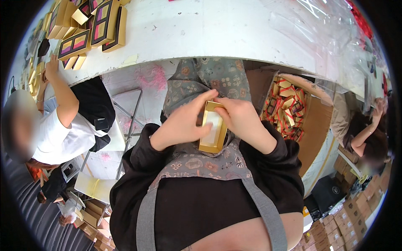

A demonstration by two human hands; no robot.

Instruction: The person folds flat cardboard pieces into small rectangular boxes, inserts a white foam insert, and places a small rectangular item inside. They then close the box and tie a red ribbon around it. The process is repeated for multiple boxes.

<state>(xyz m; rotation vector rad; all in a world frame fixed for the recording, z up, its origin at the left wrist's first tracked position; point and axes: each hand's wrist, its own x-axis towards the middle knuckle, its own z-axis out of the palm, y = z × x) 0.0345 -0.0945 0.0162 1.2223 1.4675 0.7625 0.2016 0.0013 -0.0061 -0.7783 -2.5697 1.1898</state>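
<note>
A narrow gold cardboard box (pixel 212 147) with its top side open and a pale inside rests above my lap. My left hand (pixel 184 119) lies along its left wall, thumb at the rim and fingers reaching to the far end. From the right, my right hand (pixel 247 117) grips the far end and right wall, its thumb over the rim. The fingertips of both hands meet near the far end, and some are hidden behind the box. Under the box is my patterned grey apron (pixel 205 163).
Ahead stretches a white table (pixel 201 35), with gold boxes (pixel 104 23) piled at its left. Clear plastic bags (pixel 322 37) lie at its right. Beside my right knee stands a carton (pixel 318 121) of small gold boxes with red ribbon (pixel 288 108). Co-workers sit on both sides.
</note>
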